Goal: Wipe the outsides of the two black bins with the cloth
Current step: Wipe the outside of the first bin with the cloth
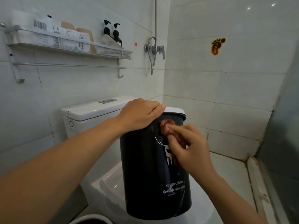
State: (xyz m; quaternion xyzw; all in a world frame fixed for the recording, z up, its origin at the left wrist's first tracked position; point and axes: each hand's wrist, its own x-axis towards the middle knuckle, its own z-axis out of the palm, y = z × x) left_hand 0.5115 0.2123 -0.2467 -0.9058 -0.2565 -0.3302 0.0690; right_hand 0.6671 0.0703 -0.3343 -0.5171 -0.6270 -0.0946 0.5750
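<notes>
A black bin (145,167) with a white rim stood tilted on the closed toilet lid (111,180), steadied by the left hand (139,114), whose fingers curled over its top edge. Just below that grip, the right hand (191,149) pinched a reddish-brown cloth (166,127) against the bin's glossy side, partly covering a white deer outline. Under the right hand, white script read "No litter, please" and "Good life, from today". Below the left forearm, the rim of a second bin (90,219) showed at the frame's edge. Beyond both hands were the white cistern (90,113), white wall tiles, a shelf (68,46) of packets and pump bottles (113,33), a shower mixer (156,49) and a foot-shaped sticker (217,46).
</notes>
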